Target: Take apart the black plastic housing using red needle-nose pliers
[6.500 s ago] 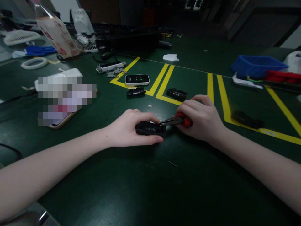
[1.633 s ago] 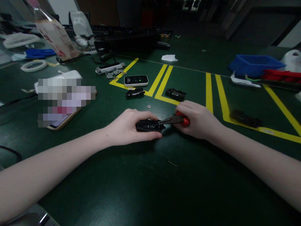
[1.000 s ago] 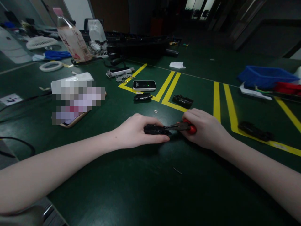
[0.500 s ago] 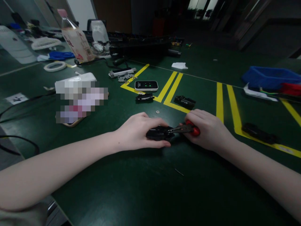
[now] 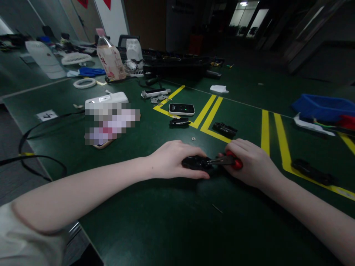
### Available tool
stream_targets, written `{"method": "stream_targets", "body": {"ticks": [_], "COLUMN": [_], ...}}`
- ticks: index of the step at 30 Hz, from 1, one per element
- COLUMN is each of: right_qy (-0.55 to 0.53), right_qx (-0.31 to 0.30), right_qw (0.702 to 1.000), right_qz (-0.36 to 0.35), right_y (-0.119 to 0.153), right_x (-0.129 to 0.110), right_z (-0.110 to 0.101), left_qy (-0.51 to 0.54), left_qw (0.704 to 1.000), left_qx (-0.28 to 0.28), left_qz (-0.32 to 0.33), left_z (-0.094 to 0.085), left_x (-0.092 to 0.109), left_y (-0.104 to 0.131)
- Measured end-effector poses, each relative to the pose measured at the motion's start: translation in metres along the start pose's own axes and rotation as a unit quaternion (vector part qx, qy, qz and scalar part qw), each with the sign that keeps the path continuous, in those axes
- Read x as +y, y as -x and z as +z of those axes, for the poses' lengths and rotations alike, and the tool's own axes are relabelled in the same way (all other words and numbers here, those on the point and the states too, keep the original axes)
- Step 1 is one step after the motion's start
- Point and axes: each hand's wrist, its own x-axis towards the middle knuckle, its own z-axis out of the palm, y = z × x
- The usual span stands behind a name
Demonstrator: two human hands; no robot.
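Observation:
Held by my left hand (image 5: 177, 160), a black plastic part (image 5: 195, 162) sits between thumb and fingers, low over the green table. My right hand (image 5: 251, 162) is closed round the red handles of a pair of pliers (image 5: 224, 160), whose metal jaws point left and meet the right end of the black part. What the jaw tips grip is too small to tell. A small metal ring (image 5: 193, 139) lies beyond my left hand, and a thin wire piece (image 5: 217, 208) lies nearer to me.
Black parts (image 5: 179, 122) (image 5: 225, 129) (image 5: 314, 172) lie near yellow tape lines. A white-edged device (image 5: 181, 109) is behind them. A phone (image 5: 112, 127), a white case (image 5: 119, 97) and a bottle (image 5: 111, 61) stand left; a blue bin (image 5: 323, 107) is at right.
The camera view has shifted, so the whole scene appears lower and further right. Both hands keep their holds, and the pliers stay at the black part's right end.

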Motion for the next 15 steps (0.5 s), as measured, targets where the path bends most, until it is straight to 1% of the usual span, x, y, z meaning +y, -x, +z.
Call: {"method": "stream_targets", "body": {"ticks": [4, 7, 15], "right_qy": [0.002, 0.002, 0.002], "right_qx": [-0.001, 0.0, 0.005], "right_qw": [1.0, 1.0, 1.0], "right_qz": [0.001, -0.002, -0.008], "right_y": [-0.0008, -0.0012, 0.0005], "right_x": [0.0002, 0.0006, 0.0019], "right_z": [-0.0004, 0.0, 0.0026], "left_qy": [-0.026, -0.04, 0.014], "left_qw": [0.999, 0.998, 1.0], "left_qx": [0.023, 0.032, 0.025], "left_qz": [0.022, 0.027, 0.005], "left_z": [0.0023, 0.0023, 0.0013], "left_x": [-0.0008, -0.0013, 0.0007], "left_y": [0.0005, 0.0004, 0.0006]}}
